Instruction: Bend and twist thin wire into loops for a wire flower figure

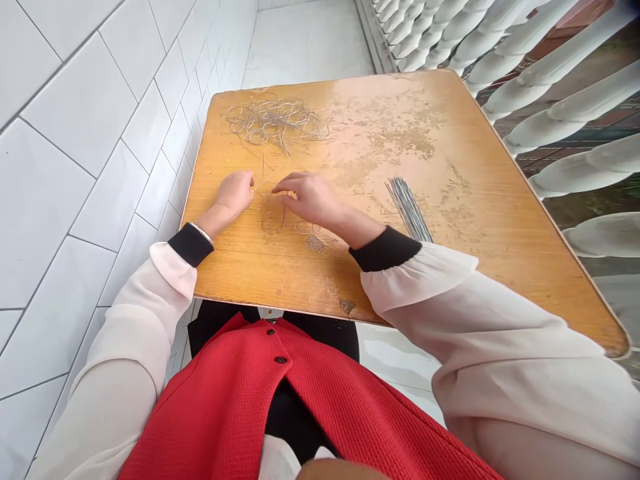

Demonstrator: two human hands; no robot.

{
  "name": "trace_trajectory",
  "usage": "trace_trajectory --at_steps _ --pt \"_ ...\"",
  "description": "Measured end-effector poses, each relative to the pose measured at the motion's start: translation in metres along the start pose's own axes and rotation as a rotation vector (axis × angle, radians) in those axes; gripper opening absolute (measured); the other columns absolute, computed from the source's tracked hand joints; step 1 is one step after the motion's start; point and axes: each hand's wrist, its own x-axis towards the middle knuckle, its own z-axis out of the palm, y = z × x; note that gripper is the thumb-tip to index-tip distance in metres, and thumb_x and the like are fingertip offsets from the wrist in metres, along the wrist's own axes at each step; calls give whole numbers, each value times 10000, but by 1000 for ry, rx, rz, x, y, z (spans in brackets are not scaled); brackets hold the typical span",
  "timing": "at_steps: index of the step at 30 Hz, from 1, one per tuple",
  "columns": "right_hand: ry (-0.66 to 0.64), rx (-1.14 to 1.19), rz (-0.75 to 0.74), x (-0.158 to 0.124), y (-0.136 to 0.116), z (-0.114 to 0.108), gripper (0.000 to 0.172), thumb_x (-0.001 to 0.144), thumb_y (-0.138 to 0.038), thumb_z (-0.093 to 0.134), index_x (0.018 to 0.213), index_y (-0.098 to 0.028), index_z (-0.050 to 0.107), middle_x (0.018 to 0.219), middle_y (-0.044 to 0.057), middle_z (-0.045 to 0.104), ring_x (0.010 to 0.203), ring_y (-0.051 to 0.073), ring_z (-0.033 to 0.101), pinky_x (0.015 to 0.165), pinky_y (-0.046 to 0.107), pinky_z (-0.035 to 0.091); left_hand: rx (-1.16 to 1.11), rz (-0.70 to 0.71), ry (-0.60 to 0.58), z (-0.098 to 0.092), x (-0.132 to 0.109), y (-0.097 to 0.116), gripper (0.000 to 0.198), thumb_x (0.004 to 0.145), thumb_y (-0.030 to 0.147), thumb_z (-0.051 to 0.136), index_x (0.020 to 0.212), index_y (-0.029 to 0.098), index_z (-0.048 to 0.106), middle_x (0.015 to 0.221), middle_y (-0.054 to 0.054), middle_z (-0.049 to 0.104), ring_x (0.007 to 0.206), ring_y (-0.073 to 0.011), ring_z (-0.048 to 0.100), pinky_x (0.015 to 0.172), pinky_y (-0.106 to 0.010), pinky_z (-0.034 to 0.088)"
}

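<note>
My left hand (236,191) is closed in a pinch on thin wire (264,168) near the left side of the wooden table (240,267). Just right of it, my right hand (306,195) has its fingers bent, with thumb and forefinger close to the same wire; whether they grip it is too fine to tell. Loose curls of wire (273,221) lie below the hands. A tangled heap of thin wire (280,120) rests beyond them at the table's far left. Right of my right hand lies a bundle of straight grey wires (409,208).
A white tiled wall (100,153) runs close along the table's left side. White balusters (565,73) line the right side. The tabletop has worn, peeling patches. My red garment (225,400) is at the near edge.
</note>
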Motion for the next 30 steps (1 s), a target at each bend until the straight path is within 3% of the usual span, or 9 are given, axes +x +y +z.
trace_trajectory --at_steps 2,5,11,16,19,25,27,30 --pt "-78 -52 -172 -4 -12 13 314 918 -209 528 1085 -166 791 1192 163 741 1067 309 667 996 479 463 -13 17 26 3 -5 -4 271 871 92 526 1034 166 729 1085 -118 776 985 -217 691 929 -364 531" --pt "-119 -114 -285 -9 -22 26 340 957 -222 473 1070 -165 788 1161 163 738 1002 294 639 963 470 434 -53 42 47 2 -15 -12 257 831 83 529 969 148 736 1009 -124 780 913 -218 691 882 -365 541" --pt "-136 -174 -281 -7 -27 32 326 960 -215 468 966 -142 787 1050 179 727 893 277 594 872 419 422 -254 41 25 -4 -41 -16 140 762 97 617 820 179 714 854 -67 772 800 -178 671 808 -315 546" --pt "-126 -207 -261 -10 -41 37 291 950 -208 494 993 -140 774 1048 179 724 909 289 589 869 426 427 -513 -31 -8 -5 -57 -28 78 792 147 629 833 191 678 650 -11 676 633 -148 628 669 -282 524" --pt "-184 -285 -245 -14 -54 40 334 974 -172 431 953 -124 761 1060 198 715 920 292 585 869 431 439 -537 -96 86 -5 -56 -44 54 827 168 610 812 204 647 670 -8 667 640 -146 628 692 -295 537" --pt "-231 -383 -123 -13 -78 44 320 917 -35 415 962 -108 723 1037 236 709 976 343 623 803 433 464 -367 -104 83 -4 -52 -51 82 846 153 624 898 184 678 797 -45 720 780 -180 682 829 -346 556" --pt "-186 -339 -61 -11 -77 41 303 923 -52 422 987 -92 716 1050 245 710 981 344 636 806 434 466 -336 -73 137 -9 -56 -49 146 875 143 585 968 174 694 910 -75 745 870 -192 700 879 -354 550" --pt "3 -100 45 -9 -68 28 221 934 -151 486 933 -150 707 975 171 735 854 286 646 757 406 472 -339 47 320 -24 -67 -44 253 918 140 522 1099 195 691 1155 -96 737 1002 -183 695 945 -334 533"
